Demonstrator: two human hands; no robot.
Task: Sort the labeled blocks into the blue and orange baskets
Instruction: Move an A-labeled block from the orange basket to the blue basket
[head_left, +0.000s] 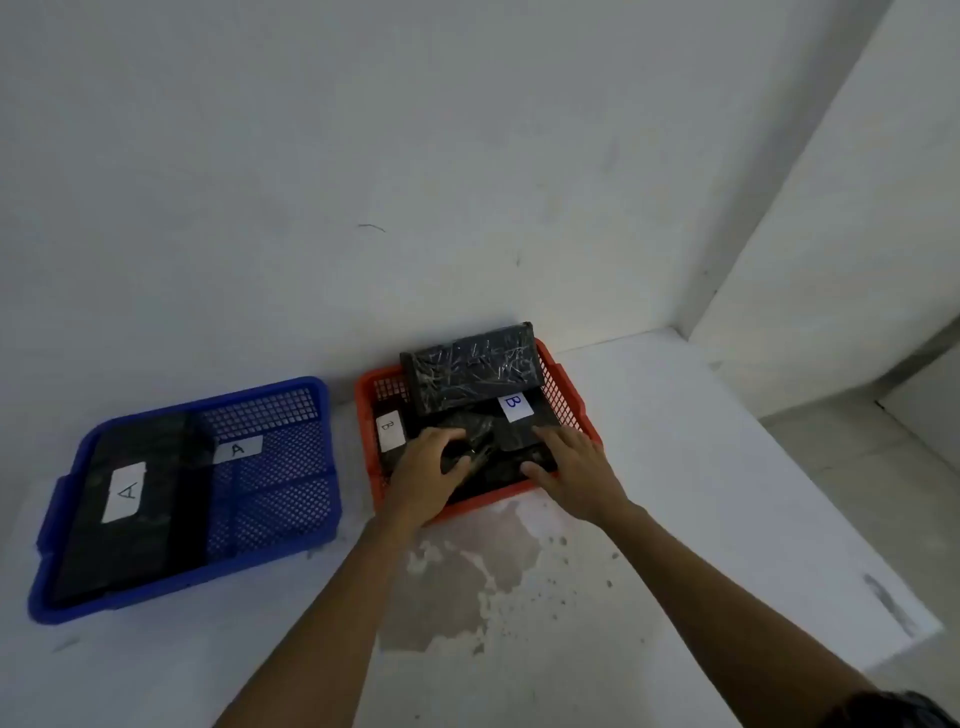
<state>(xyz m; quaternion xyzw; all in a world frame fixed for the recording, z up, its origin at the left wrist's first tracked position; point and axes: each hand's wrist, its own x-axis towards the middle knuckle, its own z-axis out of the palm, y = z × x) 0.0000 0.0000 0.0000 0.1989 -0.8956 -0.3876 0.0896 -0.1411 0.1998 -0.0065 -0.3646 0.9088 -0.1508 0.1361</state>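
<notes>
The orange basket (563, 397) stands against the wall and is piled with black wrapped blocks. One block at its left carries a white "B" label (390, 430), another a "B" label (515, 407) near the middle, and a further block (472, 371) leans on top at the back. My left hand (428, 475) and my right hand (579, 470) both grip a black block (496, 457) at the basket's front, one hand on each side of it. To the left, the blue basket (283, 499) holds black blocks with "A" labels (126, 491).
The baskets sit on a white floor against a white wall. A stained, chipped patch (467, 582) lies just in front of the orange basket. A wall corner (680, 332) and a step down are at the right.
</notes>
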